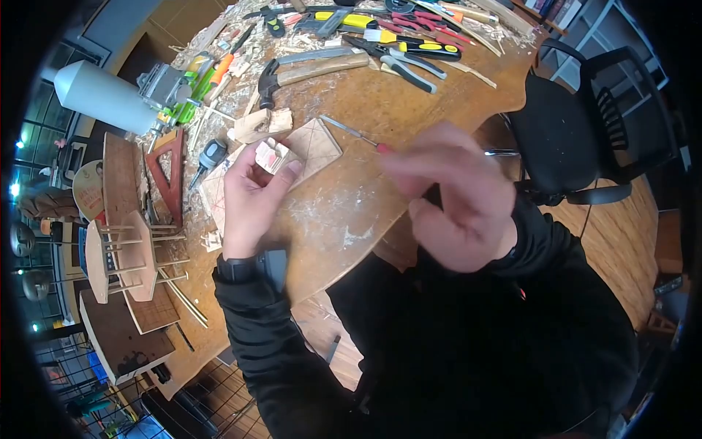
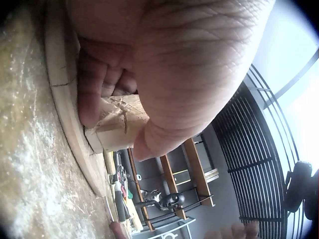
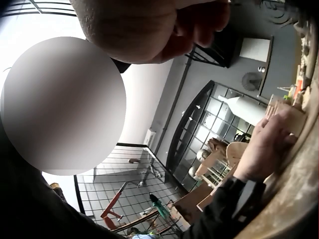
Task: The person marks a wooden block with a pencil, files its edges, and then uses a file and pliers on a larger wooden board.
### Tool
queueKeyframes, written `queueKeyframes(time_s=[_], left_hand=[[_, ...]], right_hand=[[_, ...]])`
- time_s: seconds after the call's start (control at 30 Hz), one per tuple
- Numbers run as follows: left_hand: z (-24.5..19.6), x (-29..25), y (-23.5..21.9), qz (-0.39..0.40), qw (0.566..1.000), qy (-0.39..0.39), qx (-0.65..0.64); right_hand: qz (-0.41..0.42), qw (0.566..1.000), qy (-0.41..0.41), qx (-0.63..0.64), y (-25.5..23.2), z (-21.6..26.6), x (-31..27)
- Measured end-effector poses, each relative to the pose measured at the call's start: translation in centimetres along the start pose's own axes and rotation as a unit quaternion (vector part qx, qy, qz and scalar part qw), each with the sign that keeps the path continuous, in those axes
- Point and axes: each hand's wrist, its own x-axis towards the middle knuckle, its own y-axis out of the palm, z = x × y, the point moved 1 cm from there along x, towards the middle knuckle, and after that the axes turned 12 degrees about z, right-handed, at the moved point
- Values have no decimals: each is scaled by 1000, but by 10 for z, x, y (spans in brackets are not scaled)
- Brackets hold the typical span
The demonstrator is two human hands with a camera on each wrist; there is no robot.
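My left hand [image 1: 252,197] grips a small carved wood block [image 1: 278,156] between thumb and fingers, over a flat pencil-marked board [image 1: 319,146]. In the left wrist view the block [image 2: 117,130] shows rough cuts on its face, beside the board's edge [image 2: 70,94]. A thin tool with a red handle [image 1: 383,148] lies right of the board. My right hand [image 1: 464,201], blurred, is raised near the table's edge with fingers loosely bent and nothing visible in them. The right wrist view shows its fingers [image 3: 202,30] away from the wood.
Beyond the board lie a hammer [image 1: 314,72], pliers [image 1: 409,72] and wood shavings. A small driver [image 1: 213,154], red triangle [image 1: 167,179] and wooden model [image 1: 128,256] stand or lie at left. A black chair [image 1: 563,132] is at right.
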Motion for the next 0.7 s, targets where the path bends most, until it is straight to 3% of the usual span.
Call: queueKeyframes(time_s=[0.07,0.1,0.2,0.3,0.37,0.4,0.47,0.63,0.7], left_hand=[[-4,0,2,-4,1000,0,-11],[-5,-1,3,-6,1000,0,-22],[-6,-1,4,-11,1000,-7,-27],[-5,0,4,-2,999,4,-40],[-6,0,4,-5,999,9,-31],[-6,-1,4,-8,1000,7,-20],[-6,-2,3,-8,1000,6,-16],[-12,-1,6,-3,1000,7,-23],[-11,0,6,1,999,15,-31]], right_hand=[[13,1000,-10,-16,2,9,15],[69,996,-5,54,3,9,18],[109,988,-18,112,11,8,24],[91,990,-95,53,13,-8,18],[130,991,17,37,7,-18,8],[131,991,17,35,7,-23,4],[154,975,150,51,6,-35,-5],[145,972,179,51,7,-52,-19],[158,976,149,21,6,-54,-19]])
